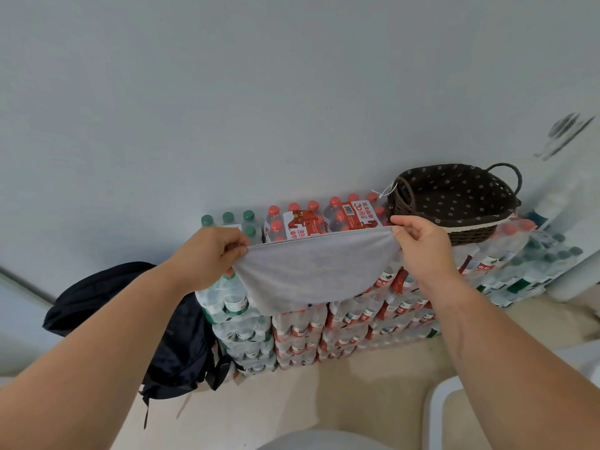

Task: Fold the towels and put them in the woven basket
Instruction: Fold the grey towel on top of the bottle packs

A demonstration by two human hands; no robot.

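Observation:
A light grey towel (311, 271) hangs in the air in front of a stack of bottle packs, stretched between both hands. My left hand (211, 251) pinches its upper left corner. My right hand (422, 241) pinches its upper right corner. The towel sags in a curve below the taut top edge. A dark brown woven basket (418, 206) with a dotted fabric lining and two loop handles sits on top of the stack, just behind and to the right of my right hand. Its inside looks empty.
Shrink-wrapped packs of water bottles (324, 332) with red and green caps are stacked against the white wall. A black backpack (175, 345) leans on the stack's left side. A white rounded object (441, 410) sits at lower right on the beige floor.

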